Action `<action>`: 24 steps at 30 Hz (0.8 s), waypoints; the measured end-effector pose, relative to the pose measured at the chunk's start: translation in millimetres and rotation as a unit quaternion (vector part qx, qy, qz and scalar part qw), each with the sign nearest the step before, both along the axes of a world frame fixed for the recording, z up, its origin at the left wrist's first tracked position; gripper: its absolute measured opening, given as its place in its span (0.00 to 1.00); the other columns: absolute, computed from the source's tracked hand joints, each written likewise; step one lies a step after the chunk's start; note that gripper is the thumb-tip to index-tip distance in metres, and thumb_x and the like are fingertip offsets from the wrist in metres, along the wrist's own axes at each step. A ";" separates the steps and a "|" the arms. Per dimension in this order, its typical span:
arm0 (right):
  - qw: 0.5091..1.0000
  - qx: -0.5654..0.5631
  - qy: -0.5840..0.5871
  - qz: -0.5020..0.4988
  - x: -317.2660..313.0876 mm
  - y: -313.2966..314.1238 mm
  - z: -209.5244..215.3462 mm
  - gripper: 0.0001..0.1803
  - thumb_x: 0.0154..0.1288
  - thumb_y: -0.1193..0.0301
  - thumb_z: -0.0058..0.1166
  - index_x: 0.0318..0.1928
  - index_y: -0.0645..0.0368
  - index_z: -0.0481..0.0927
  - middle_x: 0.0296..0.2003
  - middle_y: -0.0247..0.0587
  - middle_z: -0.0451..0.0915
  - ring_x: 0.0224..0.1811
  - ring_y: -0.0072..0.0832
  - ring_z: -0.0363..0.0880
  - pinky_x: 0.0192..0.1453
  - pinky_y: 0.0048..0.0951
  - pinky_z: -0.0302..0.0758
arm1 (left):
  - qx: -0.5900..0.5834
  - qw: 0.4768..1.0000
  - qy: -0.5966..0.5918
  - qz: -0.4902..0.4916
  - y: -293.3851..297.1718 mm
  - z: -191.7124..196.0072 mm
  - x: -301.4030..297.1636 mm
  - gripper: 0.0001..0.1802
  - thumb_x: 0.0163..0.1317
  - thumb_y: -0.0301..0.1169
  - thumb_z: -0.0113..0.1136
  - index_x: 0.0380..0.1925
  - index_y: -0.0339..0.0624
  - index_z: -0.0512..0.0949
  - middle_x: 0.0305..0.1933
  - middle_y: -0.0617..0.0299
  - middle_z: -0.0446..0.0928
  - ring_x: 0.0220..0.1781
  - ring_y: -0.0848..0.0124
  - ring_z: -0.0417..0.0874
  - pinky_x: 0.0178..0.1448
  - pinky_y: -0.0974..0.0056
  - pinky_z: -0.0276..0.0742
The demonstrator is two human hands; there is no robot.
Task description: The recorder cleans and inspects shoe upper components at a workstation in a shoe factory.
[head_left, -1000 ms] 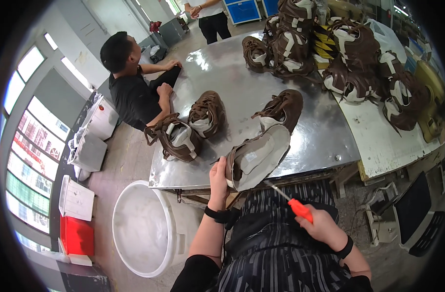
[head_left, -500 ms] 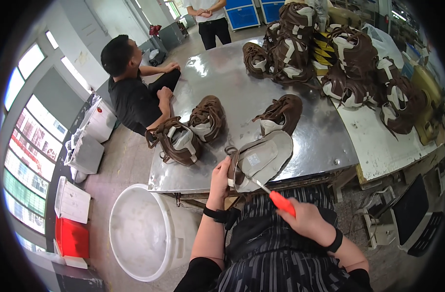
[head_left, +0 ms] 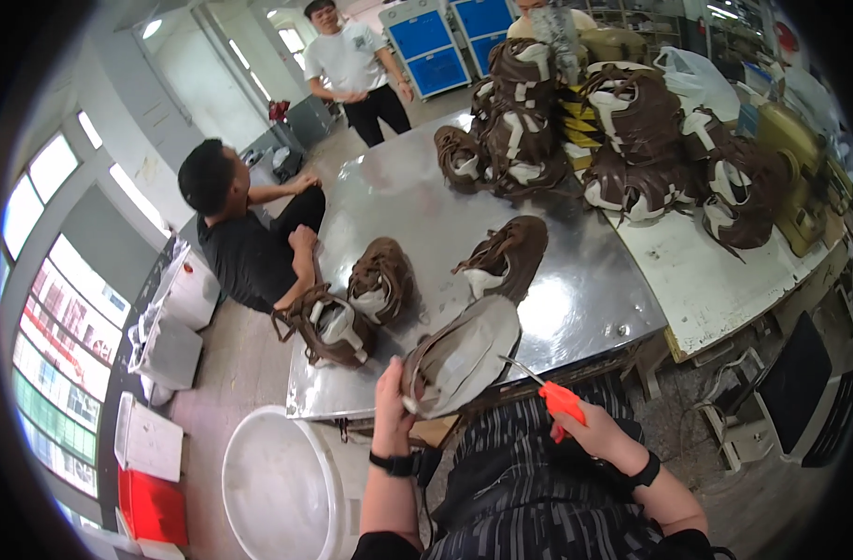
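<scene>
At the table's near edge, my left hand (head_left: 389, 411) grips one end of a brown shoe (head_left: 473, 350). Its broad, pale grey underside faces up, and some of my fingers are hidden under it. My right hand (head_left: 599, 437) is closed round the orange-red handle of a thin metal tool (head_left: 563, 403). The tool's bent tip is just right of the shoe's edge, apart from it as far as I can tell. Beyond my left hand, two laced brown shoes (head_left: 328, 327) rest on the metal table (head_left: 408, 201). Another brown shoe (head_left: 510, 257) lies behind the held one.
Stacks of brown shoes (head_left: 524, 121) stand at the far right, some on a white side table (head_left: 664, 261). A large white tub (head_left: 281, 495) is below left. One person (head_left: 249, 224) sits at the table's left; another person (head_left: 356, 70) stands behind it.
The tool's tip has come away from the shoe's near edge, moving right. My left hand has tilted and shifted the shoe left. The view has also shifted, showing more of the room's far side.
</scene>
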State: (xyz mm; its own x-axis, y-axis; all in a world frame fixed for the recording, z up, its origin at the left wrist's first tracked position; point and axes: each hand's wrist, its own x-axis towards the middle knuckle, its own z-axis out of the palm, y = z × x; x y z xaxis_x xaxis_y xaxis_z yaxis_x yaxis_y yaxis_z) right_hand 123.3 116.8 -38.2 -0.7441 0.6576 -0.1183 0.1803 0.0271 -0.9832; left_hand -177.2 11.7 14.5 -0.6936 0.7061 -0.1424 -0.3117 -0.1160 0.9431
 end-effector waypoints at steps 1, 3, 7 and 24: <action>0.994 -0.106 0.038 0.001 9.8 2.0 -13.8 0.17 0.67 0.63 0.50 0.48 0.65 0.74 0.25 0.37 0.79 0.29 0.24 0.79 0.38 0.24 0.74 | 0.013 0.999 0.033 0.037 -2.0 19.1 8.4 0.20 0.67 0.47 0.48 0.24 0.45 0.72 0.16 0.70 0.65 0.16 0.79 0.63 0.20 0.71 0.56; 0.990 -0.133 0.031 -0.015 31.3 0.9 -13.2 0.18 0.68 0.64 0.48 0.50 0.65 0.73 0.28 0.37 0.79 0.31 0.23 0.79 0.39 0.24 0.74 | 0.045 0.989 0.088 0.107 -4.2 45.8 19.1 0.19 0.67 0.47 0.48 0.29 0.43 0.74 0.21 0.69 0.70 0.21 0.80 0.69 0.22 0.73 0.62; 0.984 -0.170 0.053 -0.022 59.9 -2.8 -28.5 0.19 0.68 0.66 0.47 0.52 0.67 0.71 0.31 0.39 0.79 0.34 0.22 0.78 0.42 0.24 0.74 | 0.108 0.948 0.297 0.035 27.0 84.1 20.9 0.13 0.66 0.37 0.52 0.34 0.36 0.75 0.31 0.66 0.75 0.32 0.78 0.74 0.37 0.72 0.71; 0.994 -0.099 -0.050 0.000 68.0 -6.7 -60.7 0.21 0.62 0.60 0.56 0.47 0.64 0.76 0.31 0.40 0.83 0.36 0.25 0.83 0.43 0.25 0.75 | -0.081 0.617 0.768 -0.152 165.9 25.5 -0.5 0.22 0.44 0.29 0.67 0.43 0.47 0.78 0.47 0.61 0.76 0.52 0.59 0.73 0.57 0.56 0.65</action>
State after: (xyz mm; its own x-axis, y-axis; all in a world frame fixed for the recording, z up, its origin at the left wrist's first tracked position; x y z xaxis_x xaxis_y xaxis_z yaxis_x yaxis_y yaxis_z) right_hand 191.3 110.2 -98.9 -0.7227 0.6131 -0.3192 0.2774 -0.1658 -0.9463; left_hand -177.7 177.6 40.0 0.0636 0.8997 0.4318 0.9797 -0.1387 0.1446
